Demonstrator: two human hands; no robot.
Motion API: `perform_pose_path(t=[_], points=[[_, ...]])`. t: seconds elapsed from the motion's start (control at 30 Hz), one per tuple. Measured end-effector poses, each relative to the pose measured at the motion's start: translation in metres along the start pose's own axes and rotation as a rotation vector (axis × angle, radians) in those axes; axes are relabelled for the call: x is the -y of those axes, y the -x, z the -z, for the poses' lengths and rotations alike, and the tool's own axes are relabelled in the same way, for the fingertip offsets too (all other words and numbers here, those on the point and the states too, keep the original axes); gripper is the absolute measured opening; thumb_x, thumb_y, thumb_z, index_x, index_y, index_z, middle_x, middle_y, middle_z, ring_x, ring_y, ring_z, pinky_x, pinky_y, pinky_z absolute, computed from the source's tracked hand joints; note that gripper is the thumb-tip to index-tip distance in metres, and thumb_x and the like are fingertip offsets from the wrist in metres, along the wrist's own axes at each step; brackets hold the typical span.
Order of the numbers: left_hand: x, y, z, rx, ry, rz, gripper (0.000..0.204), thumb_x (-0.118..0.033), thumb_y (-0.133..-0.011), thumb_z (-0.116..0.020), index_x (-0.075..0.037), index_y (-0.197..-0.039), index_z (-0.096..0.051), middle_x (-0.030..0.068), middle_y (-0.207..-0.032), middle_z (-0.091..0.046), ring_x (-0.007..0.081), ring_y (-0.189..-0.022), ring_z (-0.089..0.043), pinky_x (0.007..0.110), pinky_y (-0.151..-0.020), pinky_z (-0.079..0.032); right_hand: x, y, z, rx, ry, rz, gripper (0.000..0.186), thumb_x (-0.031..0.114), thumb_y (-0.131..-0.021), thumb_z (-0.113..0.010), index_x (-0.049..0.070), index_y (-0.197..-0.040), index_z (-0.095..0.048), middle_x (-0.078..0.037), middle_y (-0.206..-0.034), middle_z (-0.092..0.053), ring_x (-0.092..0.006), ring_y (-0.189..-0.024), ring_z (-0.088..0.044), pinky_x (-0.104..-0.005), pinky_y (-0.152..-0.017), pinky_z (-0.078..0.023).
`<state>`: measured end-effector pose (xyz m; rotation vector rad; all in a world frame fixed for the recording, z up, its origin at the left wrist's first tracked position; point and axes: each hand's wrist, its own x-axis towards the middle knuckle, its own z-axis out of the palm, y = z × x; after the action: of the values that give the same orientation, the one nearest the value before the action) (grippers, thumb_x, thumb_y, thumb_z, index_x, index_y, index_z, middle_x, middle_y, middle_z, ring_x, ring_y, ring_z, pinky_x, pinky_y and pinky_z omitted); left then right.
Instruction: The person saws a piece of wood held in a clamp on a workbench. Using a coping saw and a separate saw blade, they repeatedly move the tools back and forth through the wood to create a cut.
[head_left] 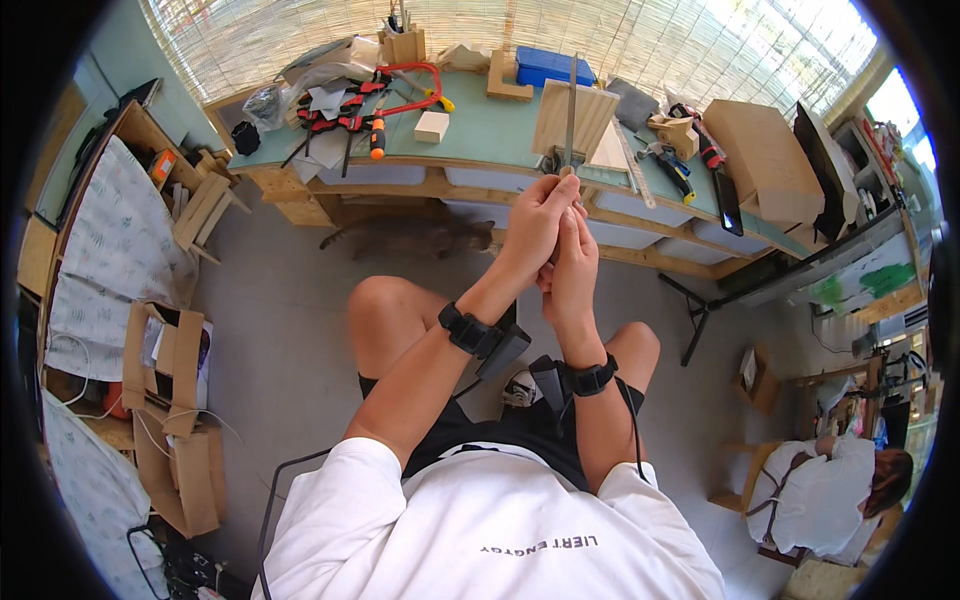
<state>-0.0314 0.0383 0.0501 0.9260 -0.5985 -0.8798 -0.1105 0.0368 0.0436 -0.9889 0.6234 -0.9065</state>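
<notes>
Both of my hands are closed, one by the other, at the near end of a long tool with a narrow grey metal blade (572, 105). Its grip is hidden in my fingers, and I cannot tell if it is a saw or a file. My left hand (534, 222) has its thumb near the blade's base. My right hand (574, 262) wraps close against it, slightly nearer to me. The blade points away over the bench, across the face of a light wooden board (598, 112) standing tilted at the bench's front edge. Whether blade and board touch is unclear.
The green-topped workbench (480, 135) carries red clamps (345, 112), a wooden block (432, 126), a blue box (553, 67), a metal ruler (637, 172), a phone (728, 203) and a cardboard box (765, 160). A cat (410, 236) is beneath. Another person (825, 495) sits lower right.
</notes>
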Motion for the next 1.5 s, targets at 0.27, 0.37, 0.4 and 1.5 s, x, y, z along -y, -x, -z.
perform_pose_path(t=[0.27, 0.37, 0.4, 1.5], points=[[0.002, 0.002, -0.012, 0.017, 0.003, 0.001, 0.031, -0.033, -0.102, -0.057, -0.006, -0.086, -0.06, 0.0034, -0.078, -0.062, 0.01, -0.069, -0.057, 0.024, -0.063, -0.047, 0.012, 0.004, 0.009, 0.038, -0.063, -0.022, 0.03, 0.033, -0.106, -0.048, 0.011, -0.119, -0.062, 0.008, -0.059, -0.044, -0.0017, -0.04, -0.034, -0.0203, -0.034, -0.025], [0.001, 0.002, -0.008, -0.017, 0.005, -0.004, 0.031, -0.033, -0.102, -0.057, -0.007, -0.086, -0.059, 0.0033, -0.079, -0.062, 0.0094, -0.068, -0.057, 0.024, -0.061, -0.046, 0.015, 0.006, 0.007, 0.091, -0.079, -0.033, 0.03, 0.033, -0.106, -0.048, 0.01, -0.116, -0.065, 0.008, -0.06, -0.044, -0.0017, -0.04, -0.034, -0.021, -0.034, -0.024], [0.0, 0.003, -0.007, -0.019, 0.003, -0.009, 0.031, -0.033, -0.102, -0.057, -0.007, -0.086, -0.059, 0.0036, -0.079, -0.063, 0.0094, -0.068, -0.057, 0.024, -0.061, -0.046, 0.015, 0.007, 0.005, 0.087, -0.08, -0.04, 0.029, 0.033, -0.106, -0.048, 0.01, -0.115, -0.065, 0.008, -0.06, -0.044, -0.0018, -0.04, -0.034, -0.021, -0.034, -0.024], [-0.008, 0.007, -0.004, 0.0, -0.023, -0.001, 0.032, -0.035, -0.101, -0.059, -0.006, -0.088, -0.06, 0.0032, -0.079, -0.061, 0.0097, -0.071, -0.058, 0.024, -0.063, -0.047, 0.01, 0.008, -0.001, 0.08, -0.079, -0.045, 0.036, 0.034, -0.106, -0.047, 0.015, -0.136, -0.053, 0.008, -0.064, -0.047, -0.0021, -0.04, -0.035, -0.0196, -0.035, -0.024]])
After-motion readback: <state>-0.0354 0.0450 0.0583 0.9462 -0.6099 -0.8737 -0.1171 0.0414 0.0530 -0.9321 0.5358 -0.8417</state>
